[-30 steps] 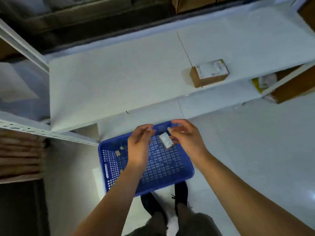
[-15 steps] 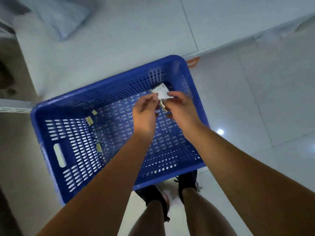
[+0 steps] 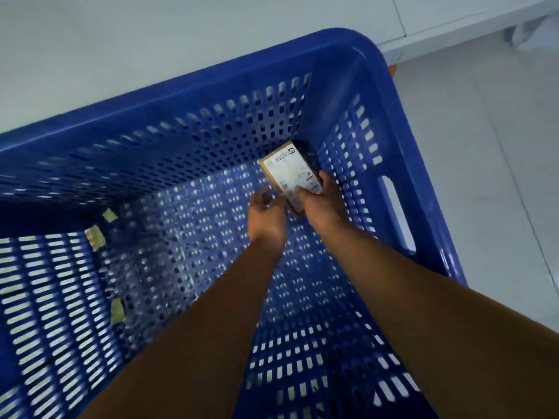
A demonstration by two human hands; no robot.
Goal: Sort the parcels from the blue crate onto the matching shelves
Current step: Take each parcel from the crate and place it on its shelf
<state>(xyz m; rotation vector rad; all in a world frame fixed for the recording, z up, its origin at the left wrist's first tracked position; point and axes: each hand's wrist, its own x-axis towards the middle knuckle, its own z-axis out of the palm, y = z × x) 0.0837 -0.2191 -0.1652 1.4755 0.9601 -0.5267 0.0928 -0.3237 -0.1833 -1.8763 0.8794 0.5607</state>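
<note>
The fingers (image 3: 305,193) of the right hand (image 3: 325,204) are closed on the near end of a small cardboard parcel (image 3: 289,176), with the thumb pressed on its white shipping label (image 3: 292,173) and the other fingers around its right edge. The left hand (image 3: 267,217) is just beside the parcel on its left side; its fingers are loosely curled and half open, and I cannot tell if their tips touch the cardboard. The parcel is inside the blue crate (image 3: 211,89), low in the far right corner, with its label face up and its far end pointing to that corner. I cannot tell if it rests on the crate floor or is a little lifted. Both bare forearms reach down into the crate from its near side. A few small scraps of tape (image 3: 95,237) are stuck on the perforated floor near the left wall of the crate, well apart from the parcel. The crate stands on a pale tiled floor (image 3: 484,146), and a white shelf board (image 3: 121,40) lies behind its far wall.
</note>
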